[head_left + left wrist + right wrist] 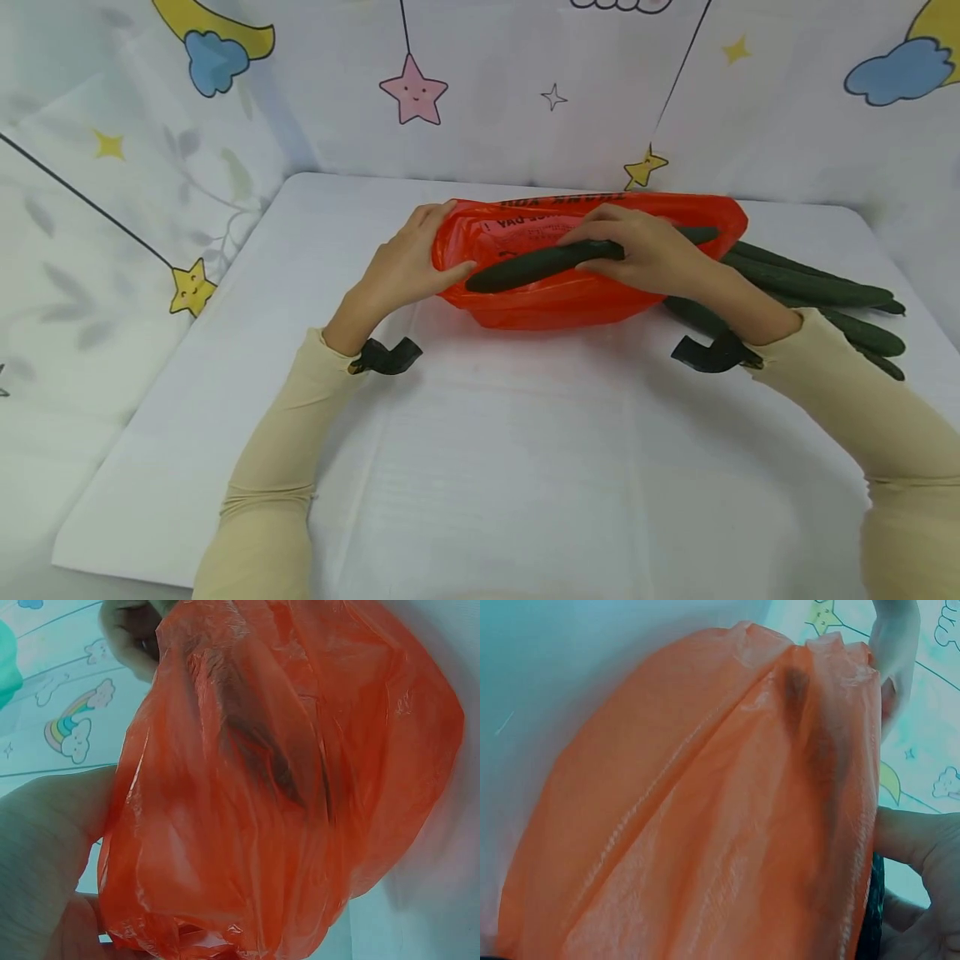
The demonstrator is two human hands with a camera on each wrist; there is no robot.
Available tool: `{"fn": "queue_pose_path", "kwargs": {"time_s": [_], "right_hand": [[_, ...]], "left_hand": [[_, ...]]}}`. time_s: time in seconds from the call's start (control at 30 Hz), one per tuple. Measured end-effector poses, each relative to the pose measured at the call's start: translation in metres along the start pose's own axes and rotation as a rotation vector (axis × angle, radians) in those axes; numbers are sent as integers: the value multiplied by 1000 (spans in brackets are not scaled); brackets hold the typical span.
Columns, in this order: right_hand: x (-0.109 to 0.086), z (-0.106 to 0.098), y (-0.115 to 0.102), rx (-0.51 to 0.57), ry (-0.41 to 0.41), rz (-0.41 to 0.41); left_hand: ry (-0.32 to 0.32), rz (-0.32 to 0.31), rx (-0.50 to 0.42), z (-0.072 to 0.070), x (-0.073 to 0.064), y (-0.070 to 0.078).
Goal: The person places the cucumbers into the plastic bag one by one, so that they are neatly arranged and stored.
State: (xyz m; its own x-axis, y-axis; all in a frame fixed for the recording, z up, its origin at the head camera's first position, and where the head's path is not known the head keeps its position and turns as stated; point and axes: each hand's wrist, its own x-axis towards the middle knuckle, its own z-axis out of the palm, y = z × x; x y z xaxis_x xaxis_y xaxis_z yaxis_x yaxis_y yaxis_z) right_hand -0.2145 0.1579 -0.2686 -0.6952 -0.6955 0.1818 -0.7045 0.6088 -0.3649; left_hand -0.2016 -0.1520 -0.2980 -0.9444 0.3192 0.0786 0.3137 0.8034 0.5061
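A red plastic bag [555, 312] lies with its mouth open toward me, printed letters on its inner back wall. My left hand [405, 258] holds the bag's left rim, thumb near the front edge and fingers at the back. My right hand [656, 250] grips a long dark green cucumber [525, 268], which slants across the bag's mouth with its tip down toward the left thumb. Past the right hand, another green length [697, 235] shows inside the bag's right end. Through the red film [225, 847] in the left wrist view, a dark elongated shape shows.
Several more cucumbers [817, 285] lie to the right of the bag, partly behind my right forearm. The white table [495, 467] reaches back to a patterned cloth backdrop [495, 150] with stars and clouds. Dark straps [390, 358] sit at both wrists.
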Motion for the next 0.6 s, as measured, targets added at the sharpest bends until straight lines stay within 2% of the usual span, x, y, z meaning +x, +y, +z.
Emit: {"fn": "queue_pose_path", "kwargs": {"time_s": [0.6], "right_hand": [[12,15,12,68,-14,-62]], "left_hand": [[16,26,-2,0,-1,1]]}}
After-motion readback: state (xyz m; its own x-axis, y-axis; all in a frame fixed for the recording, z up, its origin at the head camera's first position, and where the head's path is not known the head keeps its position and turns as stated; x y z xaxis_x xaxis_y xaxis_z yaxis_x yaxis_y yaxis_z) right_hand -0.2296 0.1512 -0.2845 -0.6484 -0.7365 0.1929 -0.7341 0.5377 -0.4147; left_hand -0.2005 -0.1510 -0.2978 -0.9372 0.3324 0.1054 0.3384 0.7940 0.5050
